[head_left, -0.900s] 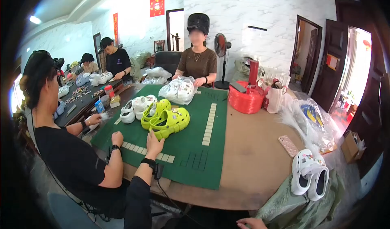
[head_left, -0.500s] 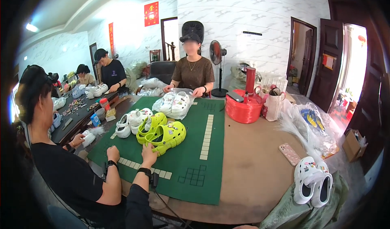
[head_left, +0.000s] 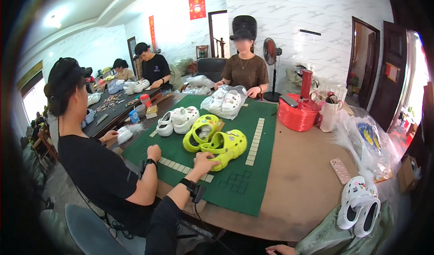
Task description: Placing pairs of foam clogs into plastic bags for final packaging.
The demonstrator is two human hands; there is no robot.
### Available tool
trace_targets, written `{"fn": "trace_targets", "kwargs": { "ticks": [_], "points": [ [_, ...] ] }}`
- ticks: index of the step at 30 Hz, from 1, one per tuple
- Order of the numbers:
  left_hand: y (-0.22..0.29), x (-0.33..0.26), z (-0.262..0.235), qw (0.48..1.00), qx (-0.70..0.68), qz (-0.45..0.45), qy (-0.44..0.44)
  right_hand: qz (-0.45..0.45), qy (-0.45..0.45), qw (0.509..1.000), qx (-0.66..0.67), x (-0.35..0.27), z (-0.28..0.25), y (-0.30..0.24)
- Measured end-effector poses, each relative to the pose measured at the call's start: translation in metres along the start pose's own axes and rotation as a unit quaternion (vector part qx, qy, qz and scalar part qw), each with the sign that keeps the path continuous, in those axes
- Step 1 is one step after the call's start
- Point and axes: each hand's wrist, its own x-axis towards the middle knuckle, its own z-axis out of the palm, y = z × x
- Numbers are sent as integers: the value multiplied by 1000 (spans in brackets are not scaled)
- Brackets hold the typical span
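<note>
Lying low: hand (head_left: pixel 280 249), grip hidden.

Green mat (head_left: pixel 235 182) lies on the round table (head_left: pixel 298 196). Yellow clogs (head_left: pixel 217 142) on the mat, white clogs (head_left: pixel 177 120) behind-left. Red basket (head_left: pixel 296 117) right of mat; phone (head_left: pixel 340 170) nearer, right.

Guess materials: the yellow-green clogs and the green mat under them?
Yellow-green clogs: look like moulded foam or soft plastic, matte, one-piece with thick rounded edges and vent holes; small charms stuck on. Green mat: looks like felt or similar cloth, flat and dull with no glare; weave too small to tell.
</note>
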Motion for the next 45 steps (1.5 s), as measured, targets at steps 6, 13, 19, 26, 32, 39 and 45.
{"fn": "trace_targets", "kwargs": {
  "ticks": [6,13,19,26,32,39,45],
  "points": [
    [43,-94,36,997,61,28,27,-21,-14,1000,-4,0,5,0],
    [81,-184,62,999,2,37,20,-31,40,999,-14,-3,2,10],
    [88,-247,86,996,-43,81,21,3,53,998,-23,10,22,6],
    [75,-262,89,991,-29,127,22,-35,82,971,220,49,55,35],
    [23,-288,111,978,-114,175,-26,14,169,940,295,68,83,42],
    [38,-273,62,971,-57,158,173,44,204,973,95,82,100,46],
    [-15,-188,72,950,-259,69,159,52,256,937,231,95,112,52]
  ]
}}
